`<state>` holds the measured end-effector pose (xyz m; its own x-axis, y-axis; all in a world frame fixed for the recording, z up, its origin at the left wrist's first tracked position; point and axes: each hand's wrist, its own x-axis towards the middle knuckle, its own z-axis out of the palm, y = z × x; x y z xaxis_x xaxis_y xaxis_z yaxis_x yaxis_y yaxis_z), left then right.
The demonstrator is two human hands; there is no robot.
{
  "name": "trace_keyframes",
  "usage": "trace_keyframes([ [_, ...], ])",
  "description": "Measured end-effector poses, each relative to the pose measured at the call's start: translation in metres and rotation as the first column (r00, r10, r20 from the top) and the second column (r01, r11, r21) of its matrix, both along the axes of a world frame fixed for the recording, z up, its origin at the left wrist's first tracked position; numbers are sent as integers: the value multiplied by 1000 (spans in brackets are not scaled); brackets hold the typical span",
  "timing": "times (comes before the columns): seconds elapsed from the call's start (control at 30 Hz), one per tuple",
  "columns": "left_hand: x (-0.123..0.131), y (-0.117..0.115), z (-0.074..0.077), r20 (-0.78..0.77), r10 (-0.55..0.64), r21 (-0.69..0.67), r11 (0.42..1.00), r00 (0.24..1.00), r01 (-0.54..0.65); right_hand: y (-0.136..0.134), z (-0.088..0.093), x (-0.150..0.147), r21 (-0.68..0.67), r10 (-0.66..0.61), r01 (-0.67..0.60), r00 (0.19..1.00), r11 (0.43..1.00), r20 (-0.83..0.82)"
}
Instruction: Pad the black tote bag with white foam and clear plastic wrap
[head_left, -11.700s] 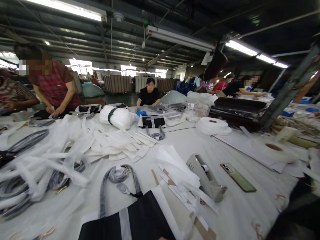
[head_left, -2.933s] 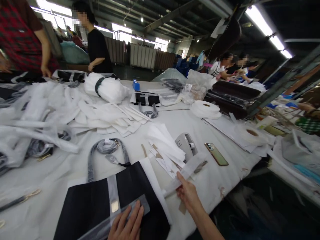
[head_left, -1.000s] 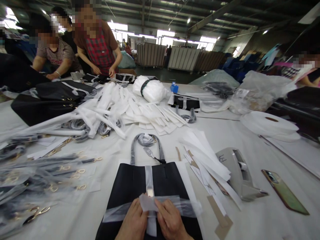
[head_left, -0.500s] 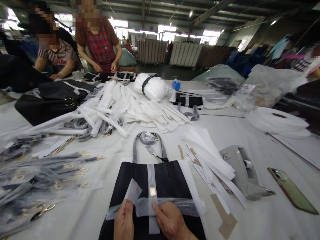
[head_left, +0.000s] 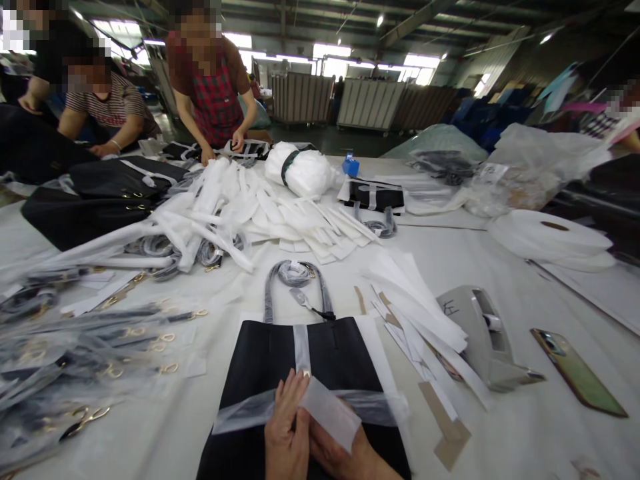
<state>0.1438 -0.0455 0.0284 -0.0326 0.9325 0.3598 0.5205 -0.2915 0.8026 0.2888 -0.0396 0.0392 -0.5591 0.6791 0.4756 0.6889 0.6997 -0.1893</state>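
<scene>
A black bag [head_left: 260, 373] lies flat at the front centre, its wrapped handle [head_left: 269, 293] pointing away from me. A pale translucent strip [head_left: 302, 343] runs down its middle and a wider band [head_left: 245, 412] crosses it. My left hand [head_left: 287, 427] lies over the crossing, its fingers extended against the bag. Beside it, my right hand [head_left: 345, 443] is partly covered by a small translucent sheet [head_left: 330, 413], which lies between the two hands. The right fingertips are hidden, and which hand grips the sheet is unclear.
Wrapped straps with gold clasps [head_left: 125, 333] spread at left. White strips [head_left: 290, 220] are heaped behind the bag. At right are a tape dispenser [head_left: 480, 340], a phone [head_left: 577, 373], and a white roll [head_left: 550, 240]. A person in a checked apron [head_left: 215, 100] stands across the table.
My left hand has moved right and up, bringing the small sheet to the bag's middle beside my right hand. The person in the apron has reached down toward the table.
</scene>
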Motion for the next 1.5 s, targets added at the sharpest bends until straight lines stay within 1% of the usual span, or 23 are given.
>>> trace_keyframes([
  [0.07,7,-2,-15,-139,-1,51,999,990,8,-3,4,1,20,7,-8,1000,1000,27],
  [0.13,9,-5,-27,-263,-55,88,993,963,81,-6,5,3,37,14,-16,998,999,64],
  [0.23,7,-12,-38,-413,-94,116,981,906,155,-11,-1,6,10,-13,12,996,1000,84],
  [0.37,8,-13,-37,-620,-27,159,975,784,159,-21,-9,13,-162,3,11,997,987,82],
  [0.43,9,-11,-35,-688,21,213,961,725,174,-26,-7,19,-264,7,0,1000,964,25],
  [0.47,10,-10,-34,-706,37,239,953,708,189,-28,-4,23,-304,-16,7,1000,953,-26],
  [0.53,11,-10,-32,-714,48,255,947,699,196,-32,5,31,-382,-148,79,977,921,-156],
  [0.57,12,-10,-32,-710,39,250,947,703,200,-33,11,35,-452,-244,118,942,884,-231],
  [0.6,13,-11,-31,-700,29,245,948,714,202,-34,17,39,-547,-339,129,890,827,-304],
  [0.67,15,-12,-28,-667,13,228,955,745,187,-33,31,44,-754,-516,44,755,655,-404],
  [0.73,17,-14,-26,-635,5,222,959,773,176,-29,41,45,-875,-661,-53,634,481,-402],
  [0.77,19,-14,-24,-626,6,218,961,780,168,-26,44,45,-905,-716,-48,594,423,-366],
  [0.8,20,-14,-23,-625,8,214,963,781,161,-24,45,45,-920,-754,-3,572,391,-323],
  [0.83,21,-14,-22,-629,11,216,963,777,161,-22,44,44,-915,-767,67,571,398,-292],
  [0.87,22,-14,-22,-635,17,221,962,772,160,-21,43,44,-886,-757,148,592,440,-277],
  [0.97,23,-13,-21,-657,22,234,956,753,176,-22,35,48,-659,-639,356,728,663,-250],
  [1.0,24,-12,-20,-669,23,238,954,743,184,-23,33,50,-566,-604,404,766,719,-220],
  [1.07,24,-12,-19,-708,30,243,949,706,203,-25,32,54,-429,-574,472,806,770,-142],
  [1.17,26,-14,-17,-750,36,240,945,660,221,-23,34,58,-350,-584,541,811,765,-21],
  [1.3,26,-15,-16,-761,38,240,944,648,227,-14,42,59,-385,-618,634,764,670,184],
  [1.37,25,-14,-14,-780,54,258,935,624,242,-10,45,59,-414,-613,649,754,638,238],
  [1.43,23,-11,-12,-794,54,284,914,605,291,-7,47,60,-447,-613,647,752,618,241],
  [1.5,23,-6,-10,-812,28,320,856,583,405,-6,47,62,-484,-619,635,754,602,219],
])
